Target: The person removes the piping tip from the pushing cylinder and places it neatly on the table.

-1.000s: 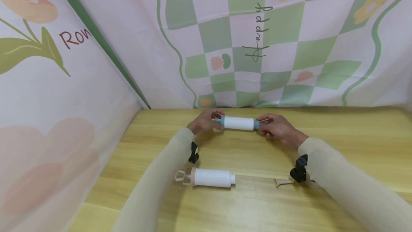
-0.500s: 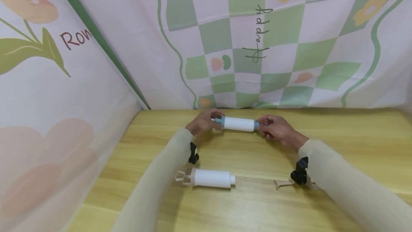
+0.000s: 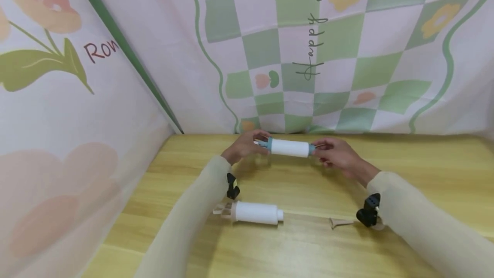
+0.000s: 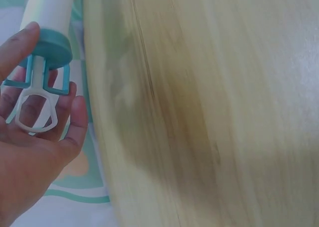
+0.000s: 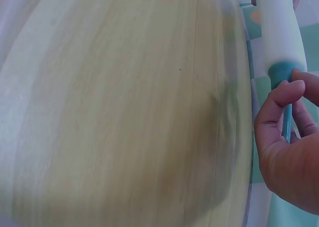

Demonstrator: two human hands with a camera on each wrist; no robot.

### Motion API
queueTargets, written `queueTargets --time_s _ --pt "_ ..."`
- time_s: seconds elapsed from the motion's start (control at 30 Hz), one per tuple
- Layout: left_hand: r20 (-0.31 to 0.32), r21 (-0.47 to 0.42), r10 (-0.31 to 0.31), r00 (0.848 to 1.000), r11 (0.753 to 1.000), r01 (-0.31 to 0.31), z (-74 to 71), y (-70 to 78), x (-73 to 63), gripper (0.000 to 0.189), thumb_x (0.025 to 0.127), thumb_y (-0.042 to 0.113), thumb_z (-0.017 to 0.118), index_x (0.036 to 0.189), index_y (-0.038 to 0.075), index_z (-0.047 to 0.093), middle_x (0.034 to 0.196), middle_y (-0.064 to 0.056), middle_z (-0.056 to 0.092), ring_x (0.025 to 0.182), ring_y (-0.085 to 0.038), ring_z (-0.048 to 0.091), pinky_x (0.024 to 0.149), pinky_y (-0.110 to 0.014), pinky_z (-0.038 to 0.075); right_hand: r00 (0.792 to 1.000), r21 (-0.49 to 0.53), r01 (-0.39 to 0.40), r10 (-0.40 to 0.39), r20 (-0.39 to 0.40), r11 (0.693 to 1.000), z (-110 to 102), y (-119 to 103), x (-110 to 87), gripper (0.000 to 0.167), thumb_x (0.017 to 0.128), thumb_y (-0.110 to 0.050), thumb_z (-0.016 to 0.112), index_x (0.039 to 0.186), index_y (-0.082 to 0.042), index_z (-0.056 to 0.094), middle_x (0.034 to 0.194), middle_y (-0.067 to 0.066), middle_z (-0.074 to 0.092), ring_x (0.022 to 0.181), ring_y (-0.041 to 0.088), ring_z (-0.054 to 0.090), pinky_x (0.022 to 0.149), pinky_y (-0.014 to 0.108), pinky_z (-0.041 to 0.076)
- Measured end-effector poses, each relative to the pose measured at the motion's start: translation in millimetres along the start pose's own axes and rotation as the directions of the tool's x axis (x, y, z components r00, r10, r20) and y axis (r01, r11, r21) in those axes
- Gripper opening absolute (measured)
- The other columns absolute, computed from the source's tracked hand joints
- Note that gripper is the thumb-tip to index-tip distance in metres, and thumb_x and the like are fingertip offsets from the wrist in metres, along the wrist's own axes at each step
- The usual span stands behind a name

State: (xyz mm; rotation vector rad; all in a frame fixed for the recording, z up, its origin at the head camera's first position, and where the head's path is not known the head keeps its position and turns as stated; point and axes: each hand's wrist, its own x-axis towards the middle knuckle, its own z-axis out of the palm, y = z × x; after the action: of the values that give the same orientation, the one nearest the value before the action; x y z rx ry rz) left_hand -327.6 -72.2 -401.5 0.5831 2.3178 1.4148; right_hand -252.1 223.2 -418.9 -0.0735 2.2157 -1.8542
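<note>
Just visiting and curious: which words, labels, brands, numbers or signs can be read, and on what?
"Happy", sideways, on the checked cloth; the next letter is unclear.
"Ro", then a cropped letter, on the flowered cloth.
None readable on the held tube or the lying tube.

soft shadows (image 4: 174, 162) on pale tabletop (image 5: 124, 87)

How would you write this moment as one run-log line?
left hand: holds teal-and-white tube at collar end | right hand: pinches its opposite end | beige-collared white tube: lies on table
</note>
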Motion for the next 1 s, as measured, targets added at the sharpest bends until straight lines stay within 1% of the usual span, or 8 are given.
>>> queueTargets --time_s 0.13,0.23,0.33,0.43,0.53,0.63,0.83,1.0 --pt "-0.006 -0.015 0.004 1.0 1.0 -0.004 2.8 6.2 -2.1 0.05 0.081 0.001 0.081 0.127 0.004 0.061 0.123 -0.011 0.061 0.11 -0.024 0.057 0.087 -0.031 0.052 1.0 -0.008 0.014 -0.014 0.002 1.0 -5 -3 -7.6 0.05 0.099 -0.018 0.065 0.138 0.008 0.046 0.107 0.008 0.061 0.083 0.02 0.06 0.066 0.031 0.054" --pt "-0.001 -0.028 0.004 1.0 1.0 -0.004 3.5 10.9 -4.2 0.051 0.081 0.002 0.081 0.128 0.006 0.062 0.123 -0.011 0.061 0.109 -0.024 0.058 0.087 -0.032 0.052 1.0 -0.025 0.024 -0.024 -0.003 0.999 -8 -6 -13.7 0.052 0.1 -0.022 0.064 0.139 0.007 0.046 0.11 0.011 0.06 0.088 0.022 0.06 0.072 0.033 0.056" --pt "0.002 -0.018 0.019 1.0 1.0 -0.019 3.3 14.7 -6.3 0.054 0.081 0.004 0.082 0.131 0.008 0.061 0.124 -0.009 0.061 0.11 -0.022 0.057 0.09 -0.033 0.051 0.999 -0.041 0.037 -0.038 -0.016 0.998 -10 -10 -19.0 0.053 0.1 -0.023 0.065 0.139 0.007 0.046 0.11 0.011 0.059 0.091 0.023 0.059 0.075 0.035 0.056" --pt "-0.003 -0.009 0.041 0.999 0.999 -0.041 2.9 17.0 -9.5 0.055 0.082 0.006 0.082 0.132 0.009 0.061 0.125 -0.008 0.061 0.109 -0.022 0.057 0.089 -0.033 0.051 0.998 -0.052 0.047 -0.048 -0.028 0.998 -10 -13 -23.0 0.054 0.099 -0.024 0.065 0.139 0.006 0.047 0.109 0.009 0.059 0.091 0.022 0.059 0.076 0.035 0.056" --pt "-0.005 -0.046 0.059 0.998 0.997 -0.059 3.1 18.6 -14.1 0.054 0.082 0.003 0.081 0.132 0.006 0.061 0.125 -0.01 0.06 0.108 -0.024 0.058 0.086 -0.034 0.054 0.998 -0.053 0.055 -0.057 -0.032 0.997 -9 -16 -26.1 0.054 0.099 -0.025 0.066 0.14 0.006 0.047 0.11 0.008 0.059 0.091 0.021 0.059 0.076 0.034 0.056" --pt "-0.004 -0.104 0.068 0.998 0.992 -0.068 3.5 20.6 -19.8 0.052 0.082 0.0 0.079 0.131 0.004 0.061 0.125 -0.013 0.06 0.105 -0.025 0.06 0.084 -0.036 0.056 0.997 -0.047 0.061 -0.063 -0.034 0.997 -8 -18 -29.9 0.054 0.099 -0.025 0.066 0.14 0.005 0.047 0.111 0.009 0.059 0.09 0.019 0.058 0.075 0.033 0.056" --pt "-0.003 -0.2 0.079 0.997 0.977 -0.078 5.4 25.2 -29.9 0.051 0.083 -0.004 0.078 0.13 0.002 0.06 0.124 -0.014 0.06 0.097 -0.028 0.066 0.084 -0.04 0.058 0.995 -0.053 0.081 -0.084 -0.048 0.995 -6 -23 -38.7 0.054 0.098 -0.024 0.067 0.14 0.004 0.048 0.109 0.006 0.061 0.088 0.017 0.058 0.076 0.032 0.055" --pt "-0.032 -0.21 0.088 0.996 0.973 -0.093 5.7 30.6 -40.1 0.053 0.081 -0.006 0.079 0.13 0.003 0.061 0.123 -0.014 0.061 0.099 -0.029 0.066 0.083 -0.039 0.058 0.992 -0.076 0.105 -0.109 -0.057 0.992 -3 -27 -44.7 0.054 0.097 -0.025 0.069 0.139 0.004 0.05 0.109 0.008 0.06 0.088 0.017 0.059 0.075 0.031 0.055"
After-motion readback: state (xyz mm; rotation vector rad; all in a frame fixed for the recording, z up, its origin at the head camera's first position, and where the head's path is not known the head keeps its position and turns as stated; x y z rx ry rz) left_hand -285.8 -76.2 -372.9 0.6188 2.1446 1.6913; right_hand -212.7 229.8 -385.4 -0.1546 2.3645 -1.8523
